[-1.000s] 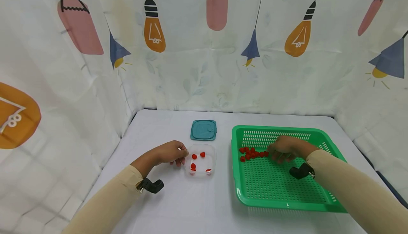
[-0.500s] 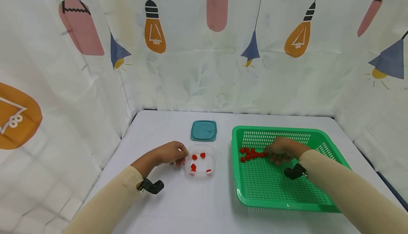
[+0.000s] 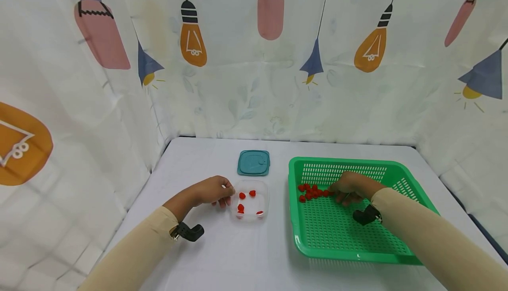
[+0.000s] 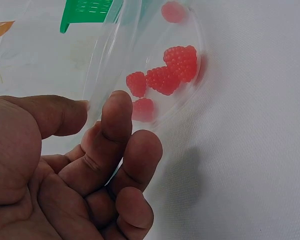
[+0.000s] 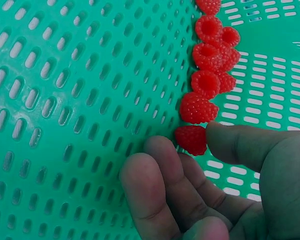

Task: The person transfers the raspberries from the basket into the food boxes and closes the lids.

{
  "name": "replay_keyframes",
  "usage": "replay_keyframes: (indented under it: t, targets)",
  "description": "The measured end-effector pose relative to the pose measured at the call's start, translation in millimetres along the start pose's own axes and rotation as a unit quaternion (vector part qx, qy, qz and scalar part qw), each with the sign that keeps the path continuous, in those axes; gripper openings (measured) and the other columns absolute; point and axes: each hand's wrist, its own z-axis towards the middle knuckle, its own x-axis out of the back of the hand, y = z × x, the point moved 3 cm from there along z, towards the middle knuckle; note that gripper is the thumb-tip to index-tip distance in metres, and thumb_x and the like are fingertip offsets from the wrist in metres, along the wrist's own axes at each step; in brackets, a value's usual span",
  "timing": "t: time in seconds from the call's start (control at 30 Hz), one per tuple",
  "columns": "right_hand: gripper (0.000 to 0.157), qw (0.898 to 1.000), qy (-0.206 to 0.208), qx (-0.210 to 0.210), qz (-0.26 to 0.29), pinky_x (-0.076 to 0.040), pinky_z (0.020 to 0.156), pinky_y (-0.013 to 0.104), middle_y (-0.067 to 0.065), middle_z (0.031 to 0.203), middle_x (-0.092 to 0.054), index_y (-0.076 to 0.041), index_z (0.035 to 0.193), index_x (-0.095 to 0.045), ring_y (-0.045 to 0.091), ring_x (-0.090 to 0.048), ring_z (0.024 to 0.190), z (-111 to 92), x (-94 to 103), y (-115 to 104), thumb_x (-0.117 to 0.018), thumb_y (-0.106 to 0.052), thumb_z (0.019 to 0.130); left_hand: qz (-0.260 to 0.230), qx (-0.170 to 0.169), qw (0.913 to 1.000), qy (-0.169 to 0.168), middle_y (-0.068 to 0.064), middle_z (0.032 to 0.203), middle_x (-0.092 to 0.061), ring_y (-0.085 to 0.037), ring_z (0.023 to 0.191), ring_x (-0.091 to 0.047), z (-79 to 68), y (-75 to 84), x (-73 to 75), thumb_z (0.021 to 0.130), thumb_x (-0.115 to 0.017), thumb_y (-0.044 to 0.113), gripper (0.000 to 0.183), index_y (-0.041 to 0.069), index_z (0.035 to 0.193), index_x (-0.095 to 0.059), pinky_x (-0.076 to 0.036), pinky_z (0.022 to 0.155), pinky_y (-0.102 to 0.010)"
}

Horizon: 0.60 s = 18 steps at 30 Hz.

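In the head view, my left hand [image 3: 214, 190] is at the left side of a small clear plastic container [image 3: 252, 203]. Its thumb and index finger pinch the rim, as the left wrist view shows. Several red raspberries [image 4: 162, 80] lie inside. Over the green basket [image 3: 337, 227], my right hand [image 3: 350, 188] reaches down to a row of raspberries [image 3: 313, 191] along the far wall. The right wrist view has the nearest raspberry [image 5: 191, 140] between thumb and fingertips, the thumb touching its side. From the head view, that raspberry is hidden by the fingers.
A teal lid [image 3: 254, 162] lies behind the clear container on the white-covered table [image 3: 222, 251]. The basket's raised rim surrounds the right hand's area. A printed curtain [image 3: 246, 83] hangs behind the table and along both sides.
My right hand has shifted slightly left to the near end of the raspberry row, and its fingers have closed in on the last raspberry. My left hand stays at the container.
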Motion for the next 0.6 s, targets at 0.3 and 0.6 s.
replay_keyframes:
  t: [0.3, 0.6]
  targets:
    - [0.03, 1.0, 0.004, 0.011, 0.009, -0.044, 0.05, 0.026, 0.006, 0.091, -0.073, -0.001, 0.107, -0.073, 0.021, -0.07, 0.069, 0.8, -1.1, 1.1, -0.062, -0.028, 0.101, 0.0, -0.004, 1.0, -0.002, -0.007, 0.081, -0.068, -0.021, 0.073, -0.062, 0.0, 0.2, 0.0, 0.104, -0.061, 0.022, 0.015, 0.008, 0.103, -0.065, -0.048, 0.065, -0.033]
    - [0.041, 0.999, -0.015, 0.036, 0.031, -0.057, 0.068, 0.04, 0.01, 0.098, -0.074, 0.004, 0.127, -0.066, 0.025, -0.072, 0.081, -0.7, 7.3, 3.9, -0.056, -0.028, 0.104, -0.001, -0.004, 1.0, -0.003, -0.007, 0.081, -0.068, -0.021, 0.074, -0.061, -0.3, 0.5, 0.2, 0.104, -0.061, 0.023, 0.016, 0.007, 0.105, -0.065, -0.048, 0.065, -0.033]
